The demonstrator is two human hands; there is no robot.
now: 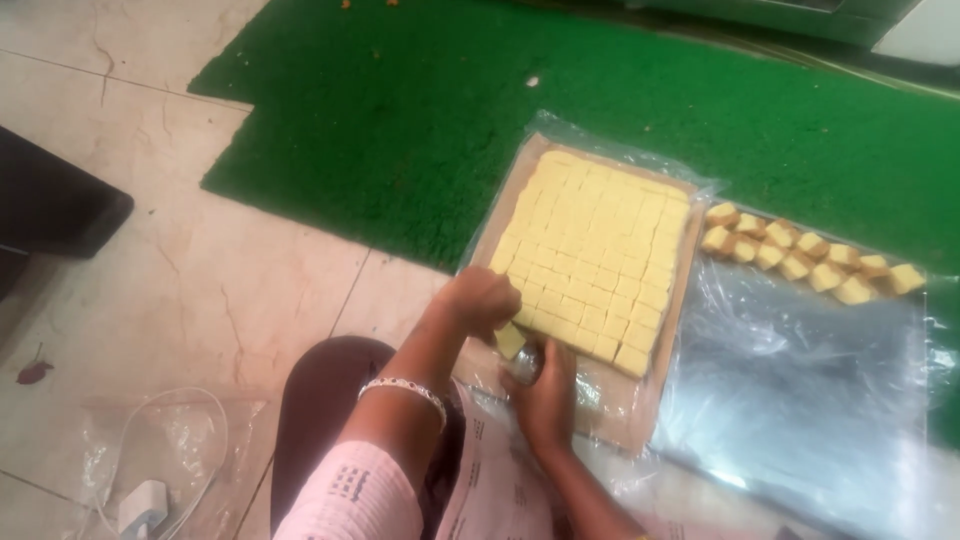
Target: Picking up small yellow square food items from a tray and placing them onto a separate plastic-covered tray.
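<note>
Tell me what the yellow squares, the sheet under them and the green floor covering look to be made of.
Yellow squares: probably a soft, matte sweet or cake, cut cleanly into a grid. Sheet: thin clear plastic film, glossy and wrinkled at the edges. Green covering: likely synthetic turf or pile carpet, fuzzy and dull.

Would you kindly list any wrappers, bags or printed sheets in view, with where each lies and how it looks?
Clear plastic wrap: under the board of yellow squares, crinkled.
Clear plastic sheet: over the grey tray at right, shiny.
Clear bag: floor, lower left, holding a white cable.
Printed paper: by the hands, pale.
</note>
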